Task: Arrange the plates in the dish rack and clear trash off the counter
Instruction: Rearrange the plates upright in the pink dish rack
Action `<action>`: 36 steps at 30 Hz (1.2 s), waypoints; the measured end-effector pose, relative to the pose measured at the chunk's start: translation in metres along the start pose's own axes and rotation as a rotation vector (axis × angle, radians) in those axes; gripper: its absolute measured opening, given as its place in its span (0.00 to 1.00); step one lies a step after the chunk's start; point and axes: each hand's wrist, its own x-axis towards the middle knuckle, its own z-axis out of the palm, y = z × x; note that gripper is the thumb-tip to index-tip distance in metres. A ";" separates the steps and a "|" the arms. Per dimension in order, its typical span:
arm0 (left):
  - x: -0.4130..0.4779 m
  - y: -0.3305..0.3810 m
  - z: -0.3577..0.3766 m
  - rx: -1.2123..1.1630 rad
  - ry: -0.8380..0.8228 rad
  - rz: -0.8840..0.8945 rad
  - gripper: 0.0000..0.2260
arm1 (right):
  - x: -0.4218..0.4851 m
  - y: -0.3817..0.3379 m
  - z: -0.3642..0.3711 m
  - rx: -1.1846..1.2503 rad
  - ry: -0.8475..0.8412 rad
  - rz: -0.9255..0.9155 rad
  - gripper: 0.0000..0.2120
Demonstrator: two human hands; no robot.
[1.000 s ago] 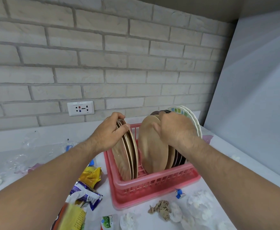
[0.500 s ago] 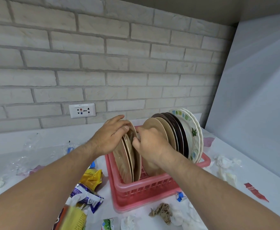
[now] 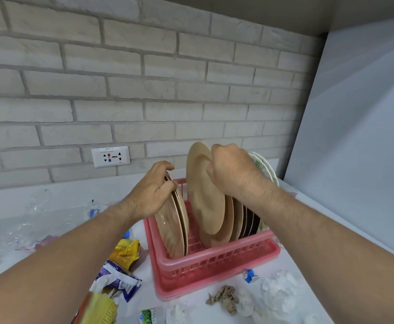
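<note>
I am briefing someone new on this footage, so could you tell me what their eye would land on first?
Most likely the pink dish rack at the centre of the white counter, packed with upright plates. The right hand has a grip on a large tan plate, while the left hand steadies a smaller stack. Crumpled wrappers and tissues litter the counter in front.

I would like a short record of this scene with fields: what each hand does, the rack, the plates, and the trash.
left hand: grips the tops of the tan plates at the rack's left side
right hand: holds the rim of one tan plate, raised above its neighbours
rack: pink plastic, on a white counter
other plates: dark plates and patterned white plates on the right
trash: wrappers, crumpled tissues, brown paper around the rack
</note>
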 end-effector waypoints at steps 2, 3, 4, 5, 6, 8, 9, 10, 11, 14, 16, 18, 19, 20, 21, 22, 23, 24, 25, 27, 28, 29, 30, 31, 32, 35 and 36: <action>0.001 0.000 0.001 -0.014 0.011 -0.008 0.25 | -0.004 0.002 0.008 -0.044 -0.043 -0.002 0.07; 0.001 0.000 0.001 -0.020 0.014 -0.009 0.24 | -0.007 0.001 0.013 -0.064 -0.066 -0.018 0.07; 0.001 0.000 0.001 -0.023 0.017 -0.009 0.23 | -0.010 0.000 0.018 -0.062 -0.081 -0.024 0.08; 0.001 0.000 0.001 -0.024 0.020 -0.007 0.23 | -0.011 0.000 0.022 -0.036 -0.094 -0.019 0.08; 0.001 -0.001 0.001 -0.025 0.023 -0.004 0.23 | -0.012 0.000 0.025 -0.009 -0.114 -0.012 0.08; 0.001 -0.002 0.001 -0.015 0.028 0.006 0.23 | -0.013 -0.001 0.030 0.012 -0.161 -0.024 0.09; 0.001 -0.002 0.000 -0.005 0.030 0.011 0.22 | -0.014 -0.001 0.032 0.013 -0.170 -0.037 0.10; 0.001 -0.002 -0.001 0.006 0.032 0.013 0.21 | -0.015 -0.001 0.033 0.027 -0.167 -0.044 0.13; 0.001 -0.002 -0.001 0.018 0.034 0.013 0.21 | -0.017 0.000 0.034 0.060 -0.155 -0.043 0.14; 0.001 0.000 -0.003 0.038 0.042 0.014 0.22 | -0.019 0.003 0.033 0.108 -0.172 -0.015 0.11; 0.001 -0.001 -0.003 0.030 0.048 0.012 0.21 | -0.018 0.005 0.032 0.088 -0.199 0.039 0.07; 0.001 -0.002 -0.002 0.027 0.051 0.013 0.20 | -0.015 0.009 0.035 0.069 -0.212 0.086 0.10; 0.001 -0.003 -0.001 0.027 0.052 0.016 0.20 | -0.013 0.011 0.037 0.062 -0.212 0.105 0.10; 0.002 -0.002 -0.001 0.026 0.051 0.018 0.20 | -0.012 0.013 0.039 0.062 -0.209 0.120 0.09; 0.002 -0.002 -0.001 0.024 0.050 0.019 0.20 | -0.011 0.015 0.042 0.063 -0.204 0.123 0.08; 0.002 -0.002 -0.001 0.022 0.047 0.018 0.20 | -0.011 0.016 0.044 0.062 -0.197 0.119 0.08; 0.002 -0.002 -0.001 0.022 0.043 0.017 0.20 | -0.010 0.017 0.045 0.049 -0.190 0.107 0.08; 0.001 -0.002 -0.002 0.022 0.040 0.014 0.20 | -0.010 0.017 0.046 0.034 -0.181 0.091 0.08; 0.001 -0.002 -0.002 0.023 0.039 0.012 0.21 | -0.009 0.018 0.046 0.015 -0.161 0.073 0.09; 0.000 -0.002 -0.004 0.027 0.040 0.014 0.21 | -0.007 0.019 0.044 -0.031 -0.054 0.027 0.09; 0.000 -0.003 -0.004 0.026 0.040 0.013 0.22 | -0.006 0.018 0.041 -0.039 0.012 0.005 0.09; 0.000 -0.003 -0.005 0.020 0.038 0.011 0.22 | -0.005 0.016 0.039 -0.017 0.066 -0.018 0.09; 0.000 -0.005 -0.005 0.014 0.031 0.008 0.23 | -0.006 0.012 0.038 0.061 0.097 -0.032 0.10; 0.000 -0.006 -0.004 0.009 0.022 0.007 0.23 | -0.007 0.007 0.039 0.184 0.097 -0.040 0.11; 0.000 -0.007 -0.004 0.008 0.012 0.008 0.24 | -0.010 0.002 0.041 0.320 0.074 -0.042 0.13; 0.001 -0.008 -0.003 0.011 -0.011 0.013 0.25 | -0.016 -0.013 0.057 0.581 -0.105 -0.037 0.16; 0.002 -0.007 -0.004 0.014 -0.017 0.014 0.25 | -0.018 -0.016 0.064 0.588 -0.155 -0.040 0.16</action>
